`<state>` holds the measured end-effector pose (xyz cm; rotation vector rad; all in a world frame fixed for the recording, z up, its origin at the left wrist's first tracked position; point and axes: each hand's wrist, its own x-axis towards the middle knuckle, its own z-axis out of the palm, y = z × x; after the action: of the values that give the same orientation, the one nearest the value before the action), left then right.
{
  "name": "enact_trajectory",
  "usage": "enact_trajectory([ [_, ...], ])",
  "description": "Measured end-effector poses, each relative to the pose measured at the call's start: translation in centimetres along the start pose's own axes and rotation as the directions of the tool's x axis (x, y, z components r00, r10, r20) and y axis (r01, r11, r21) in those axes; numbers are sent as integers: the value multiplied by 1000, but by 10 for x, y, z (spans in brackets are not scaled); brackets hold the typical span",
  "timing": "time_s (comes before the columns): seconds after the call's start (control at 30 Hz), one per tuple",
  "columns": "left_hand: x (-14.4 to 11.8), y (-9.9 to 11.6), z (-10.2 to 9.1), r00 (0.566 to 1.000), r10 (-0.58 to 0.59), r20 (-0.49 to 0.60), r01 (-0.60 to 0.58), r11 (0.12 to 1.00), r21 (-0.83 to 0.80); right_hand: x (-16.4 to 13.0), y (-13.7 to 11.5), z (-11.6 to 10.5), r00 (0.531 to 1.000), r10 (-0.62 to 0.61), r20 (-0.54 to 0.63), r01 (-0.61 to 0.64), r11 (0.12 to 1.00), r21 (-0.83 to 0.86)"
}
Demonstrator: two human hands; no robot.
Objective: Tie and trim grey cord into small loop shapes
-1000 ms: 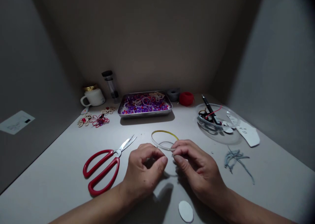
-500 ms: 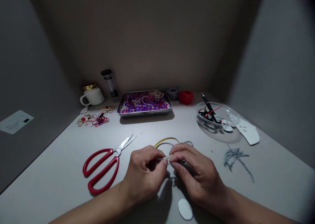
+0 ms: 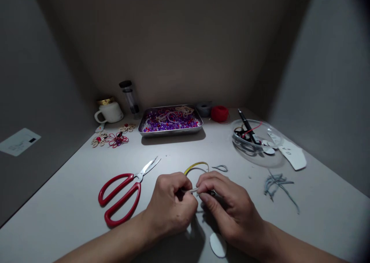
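Close together above the table, both hands pinch a thin pale cord (image 3: 193,190); a short stretch of it shows between the fingertips. My left hand (image 3: 173,203) is curled closed around its left end, my right hand (image 3: 228,205) grips the right end with thumb and fingers. Just behind the hands, a yellow tape measure (image 3: 196,164) curves up from the table. A small grey cord loop (image 3: 220,168) lies beyond my right hand. Below it rests a white oval piece (image 3: 217,245), partly covered by that hand. Red-handled scissors (image 3: 127,193) lie spread to the left.
A metal tray of beads (image 3: 170,132) stands at the back, beside red thread (image 3: 219,113) and grey thread (image 3: 204,108). A mug (image 3: 111,112), a clear bottle (image 3: 130,99) and cord flowers (image 3: 118,139) are back left. Right: a clear dish (image 3: 271,132) and grey cords (image 3: 279,184).
My left hand has closed into a tighter grip and tilted slightly, and the hands have shifted a little. The grey loop behind my right hand is now more exposed.
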<state>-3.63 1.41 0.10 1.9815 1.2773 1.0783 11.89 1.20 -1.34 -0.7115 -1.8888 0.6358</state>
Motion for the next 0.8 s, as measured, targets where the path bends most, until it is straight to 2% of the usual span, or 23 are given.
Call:
enact_trajectory([
  [0.17,1,-4,-3,1000,21,15,-19,997,-75,0,-1,-2,998,64,-16,-64,998,23],
  [0.33,0,-2,-4,993,-50,106,58,995,-76,0,0,-3,996,86,-18,-86,996,37],
  [0.4,0,-1,-3,993,-58,98,63,997,-49,0,0,-3,996,84,-8,-84,995,47],
  [0.6,0,-1,0,1000,19,22,-19,1000,15,1,0,-2,997,79,8,-79,995,61],
  [0.8,-1,-3,-1,999,24,34,-23,1000,-18,1,-2,-3,995,98,11,-99,991,85],
])
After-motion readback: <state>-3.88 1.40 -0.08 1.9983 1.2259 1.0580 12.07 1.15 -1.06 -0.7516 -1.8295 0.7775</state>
